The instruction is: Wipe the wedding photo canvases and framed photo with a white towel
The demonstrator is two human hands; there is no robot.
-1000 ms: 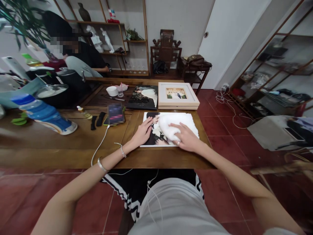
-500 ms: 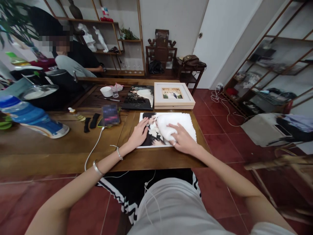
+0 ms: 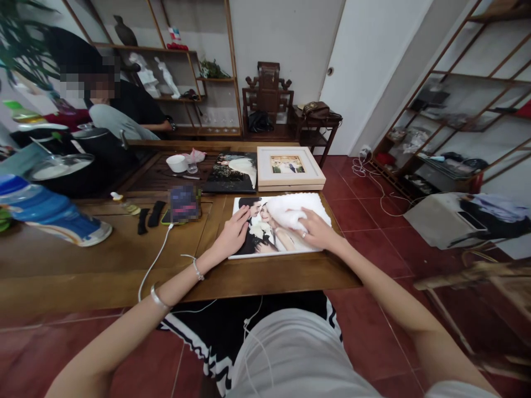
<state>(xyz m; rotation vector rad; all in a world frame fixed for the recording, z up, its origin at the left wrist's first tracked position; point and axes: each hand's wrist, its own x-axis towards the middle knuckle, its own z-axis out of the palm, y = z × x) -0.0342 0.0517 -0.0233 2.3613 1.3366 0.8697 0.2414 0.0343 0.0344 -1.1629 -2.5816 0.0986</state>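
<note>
A large printed photo panel of a couple lies flat on the wooden table in front of me. My left hand rests open and flat on the panel's left part, fingers together. My right hand presses a white cloth against the panel's upper right part, fingers curled over the cloth. A bracelet and a bangle sit on my left wrist.
Beyond the panel lie a dark photo print and a white framed picture. A phone with a white cable, a blue water bottle, a white bowl and pots stand to the left. Another person sits at the far left.
My right hand has slid the cloth up and to the right over the panel. More of the couple's picture shows now. My left hand stays on the left part.
</note>
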